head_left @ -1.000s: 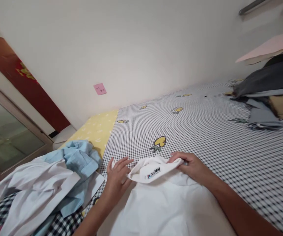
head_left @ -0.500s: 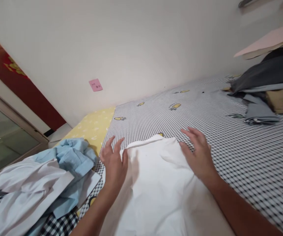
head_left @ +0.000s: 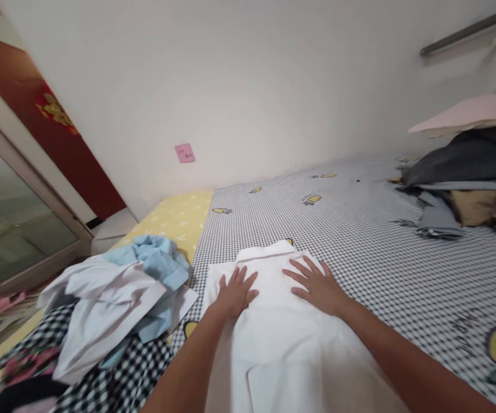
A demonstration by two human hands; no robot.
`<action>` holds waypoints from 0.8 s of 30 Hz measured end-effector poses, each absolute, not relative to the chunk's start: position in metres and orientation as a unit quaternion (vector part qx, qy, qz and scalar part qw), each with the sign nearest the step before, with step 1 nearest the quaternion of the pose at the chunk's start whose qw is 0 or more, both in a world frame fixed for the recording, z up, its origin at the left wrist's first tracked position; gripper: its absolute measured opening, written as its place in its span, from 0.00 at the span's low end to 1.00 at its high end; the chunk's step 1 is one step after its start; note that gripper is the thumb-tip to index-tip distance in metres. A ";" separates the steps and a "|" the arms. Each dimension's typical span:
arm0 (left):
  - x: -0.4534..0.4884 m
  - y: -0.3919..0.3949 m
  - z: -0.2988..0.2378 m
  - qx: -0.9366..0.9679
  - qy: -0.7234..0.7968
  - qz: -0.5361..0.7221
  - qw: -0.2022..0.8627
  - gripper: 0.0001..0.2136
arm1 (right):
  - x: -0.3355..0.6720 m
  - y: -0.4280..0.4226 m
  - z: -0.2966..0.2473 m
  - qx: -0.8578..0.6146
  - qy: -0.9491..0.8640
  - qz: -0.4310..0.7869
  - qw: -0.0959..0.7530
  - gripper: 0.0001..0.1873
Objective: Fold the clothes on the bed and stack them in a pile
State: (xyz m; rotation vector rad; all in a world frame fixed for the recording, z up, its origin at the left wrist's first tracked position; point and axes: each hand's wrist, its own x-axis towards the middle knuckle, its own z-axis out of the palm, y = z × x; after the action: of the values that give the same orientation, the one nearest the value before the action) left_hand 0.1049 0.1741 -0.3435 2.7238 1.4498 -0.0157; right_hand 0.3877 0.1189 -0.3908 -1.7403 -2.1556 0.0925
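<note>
A white collared shirt (head_left: 274,327) lies spread on the checked bedsheet, its collar pointing away from me and its sides drawn inward. My left hand (head_left: 236,291) rests flat on its left shoulder area, fingers spread. On the opposite side, near the right shoulder, my right hand (head_left: 317,285) presses down with fingers fanned out toward the collar. Neither hand grips the fabric. The lower end of the shirt runs out of view between my forearms.
To the left lies a loose heap of clothes: a white garment (head_left: 110,292), a light blue one (head_left: 162,261) and a black-and-white checked one (head_left: 119,373). Folded dark clothes (head_left: 467,155) are stacked at the right. Behind the bedsheet (head_left: 265,223) stands a wall with a pink note (head_left: 185,153).
Both hands have come down from above the shirt and moved inward onto its shoulders, fingers now flat. The collar edge shows more clearly. The camera view has shifted slightly.
</note>
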 end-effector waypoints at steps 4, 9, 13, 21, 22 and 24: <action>0.085 0.145 -0.299 0.883 0.465 0.054 0.021 0.24 | 0.365 0.105 -0.353 -0.646 -0.753 0.029 0.120 0.30; 0.011 0.063 -0.286 0.884 0.419 0.206 -0.027 0.18 | 0.327 0.017 -0.311 -0.600 -0.747 0.003 0.287 0.29; -0.051 -0.032 -0.323 0.869 0.406 0.283 -0.007 0.14 | 0.327 -0.095 -0.316 -0.583 -0.680 0.141 0.421 0.24; -0.085 -0.164 -0.409 0.704 0.579 0.338 0.235 0.26 | 0.360 -0.251 -0.391 -0.704 -0.298 0.445 0.466 0.39; -0.084 -0.167 -0.415 0.683 0.589 0.341 0.264 0.28 | 0.360 -0.262 -0.395 -0.710 -0.275 0.460 0.457 0.40; -0.078 -0.169 -0.422 0.670 0.592 0.335 0.296 0.32 | 0.355 -0.278 -0.397 -0.701 -0.279 0.497 0.429 0.39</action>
State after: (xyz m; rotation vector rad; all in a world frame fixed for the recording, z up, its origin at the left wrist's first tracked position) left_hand -0.0780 -0.1687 -0.4220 1.7819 1.5753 0.8910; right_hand 0.3550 -0.2780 -0.3970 -1.7495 -0.6968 1.2395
